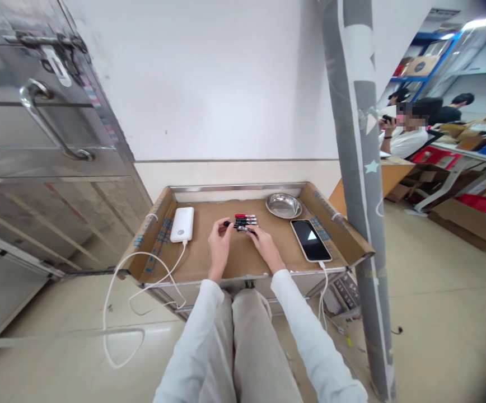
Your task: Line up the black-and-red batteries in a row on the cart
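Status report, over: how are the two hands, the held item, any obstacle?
Left hand, right hand: both pinching dark pen-like item. Red and black pens just beyond. No obstruction seen.

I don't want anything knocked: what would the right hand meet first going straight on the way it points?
Past the dark pen it holds, the right hand would probably meet the row of red and black pens first, though depth is unclear and it might pass above them.

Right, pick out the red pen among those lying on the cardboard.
The red pen lies nearest the wall; its colour sets it apart, as the other pens lying beside it look mostly black.
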{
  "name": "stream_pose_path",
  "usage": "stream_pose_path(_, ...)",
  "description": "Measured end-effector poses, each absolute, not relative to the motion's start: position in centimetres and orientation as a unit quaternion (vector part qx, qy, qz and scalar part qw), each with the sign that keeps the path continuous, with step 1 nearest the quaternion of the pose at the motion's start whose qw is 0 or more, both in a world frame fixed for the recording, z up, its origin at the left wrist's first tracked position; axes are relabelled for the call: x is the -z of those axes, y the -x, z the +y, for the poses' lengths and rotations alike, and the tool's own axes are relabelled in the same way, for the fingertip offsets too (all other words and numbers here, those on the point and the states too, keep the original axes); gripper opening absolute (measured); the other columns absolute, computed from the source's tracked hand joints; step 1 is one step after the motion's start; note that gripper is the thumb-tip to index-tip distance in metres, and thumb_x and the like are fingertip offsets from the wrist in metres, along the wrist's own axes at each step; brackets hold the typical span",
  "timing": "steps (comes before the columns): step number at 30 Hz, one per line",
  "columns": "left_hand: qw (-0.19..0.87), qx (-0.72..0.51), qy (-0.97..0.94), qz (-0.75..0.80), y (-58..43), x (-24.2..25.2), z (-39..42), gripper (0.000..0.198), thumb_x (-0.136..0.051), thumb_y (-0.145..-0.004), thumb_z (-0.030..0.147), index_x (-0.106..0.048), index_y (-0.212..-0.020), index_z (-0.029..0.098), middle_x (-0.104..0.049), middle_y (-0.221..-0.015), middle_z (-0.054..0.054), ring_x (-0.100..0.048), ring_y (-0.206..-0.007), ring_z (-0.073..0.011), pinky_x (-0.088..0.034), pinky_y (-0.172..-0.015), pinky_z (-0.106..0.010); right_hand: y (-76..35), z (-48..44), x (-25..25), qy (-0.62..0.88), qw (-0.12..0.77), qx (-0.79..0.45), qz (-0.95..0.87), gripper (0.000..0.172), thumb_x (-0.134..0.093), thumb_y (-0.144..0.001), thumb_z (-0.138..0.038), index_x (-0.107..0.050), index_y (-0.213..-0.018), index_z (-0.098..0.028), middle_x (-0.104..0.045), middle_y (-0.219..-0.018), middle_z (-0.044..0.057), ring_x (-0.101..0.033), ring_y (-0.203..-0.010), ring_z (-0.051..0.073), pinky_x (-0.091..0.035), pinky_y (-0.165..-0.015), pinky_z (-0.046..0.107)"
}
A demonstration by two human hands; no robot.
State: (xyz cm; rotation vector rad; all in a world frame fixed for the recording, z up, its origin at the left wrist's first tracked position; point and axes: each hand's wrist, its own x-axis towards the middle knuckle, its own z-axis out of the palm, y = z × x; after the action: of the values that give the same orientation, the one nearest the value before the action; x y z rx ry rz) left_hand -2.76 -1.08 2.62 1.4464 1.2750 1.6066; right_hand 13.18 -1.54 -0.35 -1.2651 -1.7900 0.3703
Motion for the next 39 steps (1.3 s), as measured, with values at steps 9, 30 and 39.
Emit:
stream_pose_path(9,0.365,-0.511,-0.592,0.506,4.3,-0.6,-0.6,0.027,-0.053,-0.084,0.039,-0.065,-0.097,0.017,-0.068,-0.086,-0.006,-0.062,-0.075,-0.0165,-0.049,-0.074,-0.029,-13.7,-1.4,0.7,0.558,0.466,-0.077,-0.682,0.03,-0.036,-0.094,-0.031,-0.061,-0.107,-0.019,-0.066,-0.106,0.009,-0.061,-0.097,0.02,-0.045,-0.091,0.035)
stream_pose_path(30,0.163,-0.396,-0.778,0.459,1.7,1.2,-0.1,0.012,-0.047,-0.087,0.017,-0.055,-0.096,0.018,-0.05,-0.096,-0.006,-0.055,-0.084,-0.0167,-0.047,-0.085,-0.035,-14.2,-1.8,0.8,0.571,0.306,0.035,-0.761,0.017,-0.05,-0.09,-0.028,-0.063,-0.099,-0.022,-0.058,-0.096,0.007,-0.051,-0.091,0.022,-0.041,-0.083,0.036)
stream_pose_path(39,0.105,-0.356,-0.79,0.488,1.1,0.8,0.5,0.012,-0.042,-0.088,0.014,-0.054,-0.09,0.017,-0.052,-0.091,-0.006,-0.053,-0.087,-0.0185,-0.044,-0.084,-0.035,-14.1,-1.3,0.9,0.604,0.293,0.063,-0.738,0.026,-0.038,-0.094,-0.029,-0.062,-0.095,-0.02,-0.059,-0.091,0.009,-0.051,-0.088,0.022,-0.038,-0.08,0.034)
